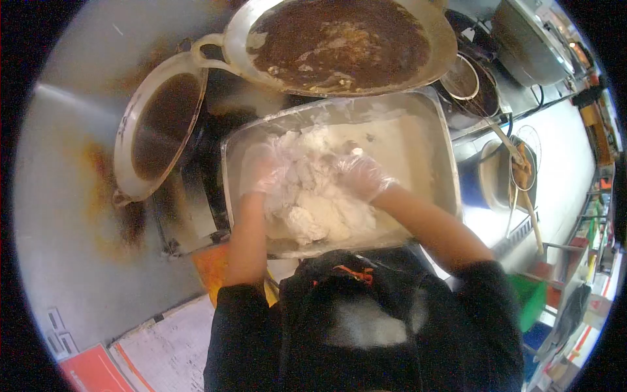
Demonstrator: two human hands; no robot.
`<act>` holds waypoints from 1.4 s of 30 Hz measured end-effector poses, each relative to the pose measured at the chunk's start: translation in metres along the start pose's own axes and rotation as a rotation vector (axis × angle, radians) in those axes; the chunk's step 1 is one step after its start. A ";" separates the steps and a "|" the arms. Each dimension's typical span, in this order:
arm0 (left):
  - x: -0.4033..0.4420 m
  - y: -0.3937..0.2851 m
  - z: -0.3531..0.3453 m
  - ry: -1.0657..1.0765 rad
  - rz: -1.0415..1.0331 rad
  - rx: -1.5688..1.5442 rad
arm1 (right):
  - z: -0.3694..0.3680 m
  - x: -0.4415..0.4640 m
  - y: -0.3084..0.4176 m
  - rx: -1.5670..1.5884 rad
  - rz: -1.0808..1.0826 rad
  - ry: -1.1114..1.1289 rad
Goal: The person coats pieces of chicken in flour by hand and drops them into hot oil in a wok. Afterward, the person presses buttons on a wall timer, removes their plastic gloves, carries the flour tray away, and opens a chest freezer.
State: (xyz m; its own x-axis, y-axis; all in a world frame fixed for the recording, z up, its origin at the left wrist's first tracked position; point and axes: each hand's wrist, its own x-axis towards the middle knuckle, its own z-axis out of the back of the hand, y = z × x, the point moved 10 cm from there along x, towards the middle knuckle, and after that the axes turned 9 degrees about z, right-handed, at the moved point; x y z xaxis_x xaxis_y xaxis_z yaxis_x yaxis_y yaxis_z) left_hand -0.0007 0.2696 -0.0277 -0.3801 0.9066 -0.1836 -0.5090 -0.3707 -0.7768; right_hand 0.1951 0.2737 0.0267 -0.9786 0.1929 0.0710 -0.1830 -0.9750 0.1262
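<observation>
A large metal tray (450,176) holds pale flour and a heap of white floured pieces (326,215). My left hand (266,171), in a clear plastic glove, is at the left side of the heap, its fingers blurred and dusted with flour. At the right side of the heap is my right hand (362,176), also in a clear glove, with its fingertips against the floured pieces. Motion blur and flour hide whether either hand grips a piece.
Behind the tray stands a wide pan of dark oil (339,46). Another pan with dark liquid (164,127) is at the left. A round strainer (460,77) lies at the upper right, near a metal pot (486,173) and a wire skimmer (521,163).
</observation>
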 end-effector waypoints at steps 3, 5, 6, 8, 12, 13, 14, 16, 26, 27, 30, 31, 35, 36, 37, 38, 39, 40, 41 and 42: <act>0.006 -0.015 -0.025 -0.008 -0.288 0.609 | 0.001 -0.001 0.000 -0.075 -0.040 -0.060; 0.011 0.000 -0.021 -0.065 -0.075 0.565 | 0.002 0.002 -0.004 0.031 -0.046 -0.002; 0.003 -0.017 -0.016 -0.067 -0.073 0.561 | -0.001 0.002 -0.006 0.143 -0.063 0.056; -0.016 -0.040 0.005 0.018 0.150 0.394 | -0.001 -0.002 -0.012 0.245 -0.080 -0.047; -0.008 -0.014 -0.001 0.124 0.151 0.345 | -0.007 -0.008 -0.026 0.405 -0.141 -0.172; -0.006 -0.012 -0.004 0.102 0.074 0.305 | -0.007 -0.010 -0.027 0.406 -0.143 -0.176; -0.007 -0.014 -0.005 0.082 -0.001 0.265 | -0.009 -0.010 -0.026 0.372 -0.127 -0.148; -0.027 -0.040 0.001 0.088 0.083 0.131 | -0.005 -0.010 -0.022 0.341 -0.113 -0.120; -0.035 -0.055 0.048 -0.094 0.115 -0.063 | 0.004 -0.016 -0.026 0.417 -0.143 -0.210; -0.039 -0.064 0.046 -0.061 0.159 -0.123 | 0.009 -0.018 -0.029 0.463 -0.189 -0.236; -0.039 -0.088 0.040 -0.141 -0.024 -0.139 | -0.008 -0.016 -0.036 0.447 -0.220 -0.185; -0.041 -0.097 0.035 -0.158 -0.066 -0.090 | -0.014 -0.015 -0.038 0.446 -0.217 -0.176; -0.055 -0.148 -0.021 0.172 -0.267 0.077 | 0.007 -0.010 -0.018 0.440 -0.051 -0.301; -0.054 -0.142 -0.031 0.168 -0.266 0.072 | 0.021 -0.011 -0.014 0.408 -0.025 -0.381; -0.057 -0.141 -0.038 0.095 -0.341 0.119 | 0.012 -0.011 -0.017 0.405 -0.024 -0.378; -0.063 -0.150 -0.038 0.024 -0.418 0.167 | 0.011 -0.011 -0.021 0.479 -0.035 -0.461; -0.065 -0.151 -0.038 0.028 -0.421 0.163 | 0.011 -0.015 -0.027 0.553 -0.049 -0.545; -0.065 -0.144 -0.036 0.104 -0.331 -0.105 | 0.005 -0.021 -0.026 0.552 -0.054 -0.541; -0.065 -0.138 -0.036 0.175 -0.233 -0.373 | 0.020 -0.023 -0.026 0.610 -0.187 -0.526; -0.065 -0.132 -0.035 0.174 -0.230 -0.378 | 0.025 -0.025 -0.029 0.666 -0.318 -0.509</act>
State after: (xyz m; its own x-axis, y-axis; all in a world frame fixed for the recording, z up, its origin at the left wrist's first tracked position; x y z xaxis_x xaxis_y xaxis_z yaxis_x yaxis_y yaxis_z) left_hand 0.1186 0.2670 0.0659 -0.1394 0.9887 -0.0546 -0.2361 -0.0867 -0.9679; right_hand 0.2270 0.3000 0.0461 -0.7019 0.6228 0.3454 -0.1908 -0.6317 0.7513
